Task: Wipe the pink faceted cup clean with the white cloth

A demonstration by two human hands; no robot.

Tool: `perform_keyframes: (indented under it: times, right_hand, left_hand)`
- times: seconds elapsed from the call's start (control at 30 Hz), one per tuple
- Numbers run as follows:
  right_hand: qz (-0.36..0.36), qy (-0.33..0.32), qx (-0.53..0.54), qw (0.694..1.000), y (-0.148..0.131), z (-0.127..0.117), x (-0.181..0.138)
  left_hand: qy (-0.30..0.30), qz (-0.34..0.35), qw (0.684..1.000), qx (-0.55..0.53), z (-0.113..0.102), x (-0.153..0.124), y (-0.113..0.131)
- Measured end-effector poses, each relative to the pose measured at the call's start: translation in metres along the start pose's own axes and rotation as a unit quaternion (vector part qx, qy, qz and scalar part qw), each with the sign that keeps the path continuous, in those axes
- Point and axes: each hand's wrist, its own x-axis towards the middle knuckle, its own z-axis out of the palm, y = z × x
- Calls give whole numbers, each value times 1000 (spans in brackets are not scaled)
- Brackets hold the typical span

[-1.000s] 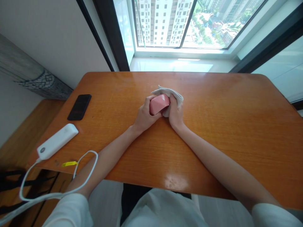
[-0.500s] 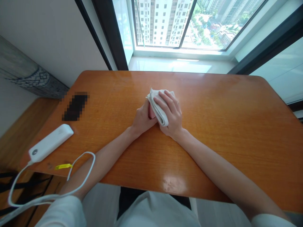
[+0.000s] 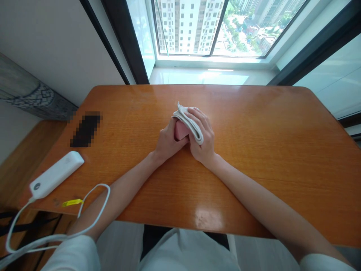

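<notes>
Two hands meet at the middle of the orange tabletop. My left hand is wrapped around a small pink object, gripping it from the left, while my right hand presses a folded white cloth over its top and right side, fingers closed on the cloth. Well off to the left I see a blurred dark slab, a white power bank and its looping white cable with a yellow tag; nothing lies between them and my hands. A second ago the pink object showed almost whole with the cloth behind it; now the cloth covers most of it.
</notes>
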Motion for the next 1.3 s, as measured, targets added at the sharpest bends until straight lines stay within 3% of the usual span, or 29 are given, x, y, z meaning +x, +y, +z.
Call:
perform_keyframes:
  times: [0.1, 0.2, 0.27, 0.33, 0.43, 0.5, 0.57, 0.7, 0.77, 0.83, 0.93, 1.07, 1.2, 1.27, 1.3]
  right_hand:
    - [169, 73, 98, 978, 10, 6, 0]
    - [356, 117, 165, 912, 22, 8, -1]
    - [387, 107, 177, 899, 26, 7, -2]
    - [319, 83, 158, 931, 23, 3, -2]
    - [117, 19, 70, 990, 11, -3, -2]
    - [-8, -27, -10, 1000, 2, -6, -4]
    - [-94, -76, -72, 990, -8, -7, -6]
    - [-147, -153, -128, 969, -21, -1, -12]
    - [-145, -162, -136, 967, -23, 0, -13]
    - [-139, -147, -125, 971, -20, -1, -11]
    - [-91, -76, -80, 990, -9, -4, -5]
    - [66, 20, 53, 996, 10, -1, 1]
    - [305, 90, 141, 938, 29, 5, -1]
    - [359, 91, 145, 918, 32, 5, -2]
    - [352, 84, 140, 921, 31, 3, -3]
  left_hand:
    - [0, 8, 1000, -1, -1, 0, 7]
    - [-13, -8, 1000, 12, -1, 0, 10]
    - [-17, -15, 1000, 21, -2, 0, 10]
    - [-15, -11, 1000, 21, -3, 0, 9]
    - [-9, -10, 1000, 15, -5, 1, 4]
    - [-11, -17, 1000, 9, -3, -1, 0]
    - [-16, -22, 1000, 4, 4, -6, -1]
    - [20, -47, 999, 10, 27, -20, 5]
    - [37, -57, 998, 11, 32, -22, 7]
    - [14, -48, 999, 9, 28, -18, 6]
    - [-34, -27, 999, 11, 10, -6, 1]
    - [-10, -14, 1000, 13, -3, 3, 3]
    - [-8, -7, 1000, 18, 0, 1, 8]
    - [-6, -7, 1000, 19, 0, 0, 9]
    - [-6, -8, 1000, 19, 0, 0, 9]
